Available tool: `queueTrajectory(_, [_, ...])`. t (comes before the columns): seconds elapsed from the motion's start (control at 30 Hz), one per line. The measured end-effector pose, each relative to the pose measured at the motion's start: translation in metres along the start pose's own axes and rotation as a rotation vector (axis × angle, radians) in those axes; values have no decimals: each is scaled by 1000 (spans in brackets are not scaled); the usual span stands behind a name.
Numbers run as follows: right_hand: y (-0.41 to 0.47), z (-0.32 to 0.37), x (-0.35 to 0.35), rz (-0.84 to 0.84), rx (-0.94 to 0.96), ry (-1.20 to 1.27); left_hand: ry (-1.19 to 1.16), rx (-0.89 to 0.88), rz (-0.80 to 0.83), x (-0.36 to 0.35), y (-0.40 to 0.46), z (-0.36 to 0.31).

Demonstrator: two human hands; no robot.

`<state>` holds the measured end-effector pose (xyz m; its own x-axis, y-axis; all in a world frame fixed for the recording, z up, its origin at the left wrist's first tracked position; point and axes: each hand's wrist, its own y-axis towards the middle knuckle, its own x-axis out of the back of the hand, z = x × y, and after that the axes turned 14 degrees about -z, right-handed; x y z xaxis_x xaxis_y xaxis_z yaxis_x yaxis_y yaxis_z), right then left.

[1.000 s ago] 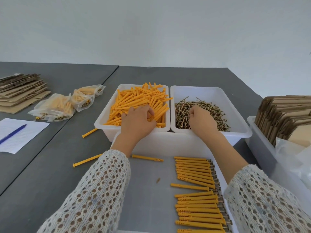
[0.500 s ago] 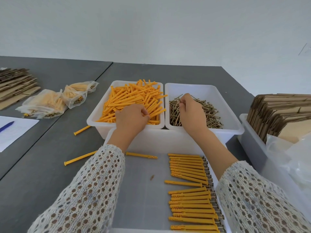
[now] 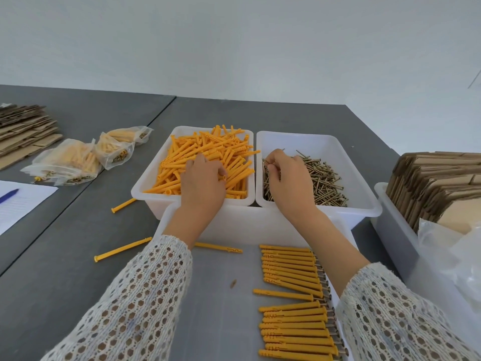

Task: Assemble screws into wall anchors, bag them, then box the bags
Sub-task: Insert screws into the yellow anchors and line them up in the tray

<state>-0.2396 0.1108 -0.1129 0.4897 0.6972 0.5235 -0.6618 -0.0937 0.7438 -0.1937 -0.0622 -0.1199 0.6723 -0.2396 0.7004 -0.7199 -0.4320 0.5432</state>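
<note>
Nearest me, roughly twenty assembled orange plastic anchors with screws are lying in a row in the shallow white tray on the grey desk. Beyond, my left hand is curling its grip into the loose orange wall anchors; whether it holds one, I cannot tell. My right hand, having shifted leftward over its bin, is now pinching thin brass screws, so another pairing seems imminent. Three filled clear bags are sitting far left.
</note>
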Motion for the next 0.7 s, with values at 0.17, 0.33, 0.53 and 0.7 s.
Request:
queueTrajectory(0.17, [-4, 6, 1, -8, 103, 34, -90, -276, -113, 0, -1, 0])
queueTrajectory(0.33, [-5, 10, 0, 76, 157, 44, -171, -411, -70, 1, -1, 0])
queueTrajectory(0.53, [-8, 14, 1, 69, 132, 86, -169, -448, -2, 4, -4, -2])
queueTrajectory(0.7, [-9, 12, 0, 144, 129, 84, -167, -449, 56, 5, -4, -3])
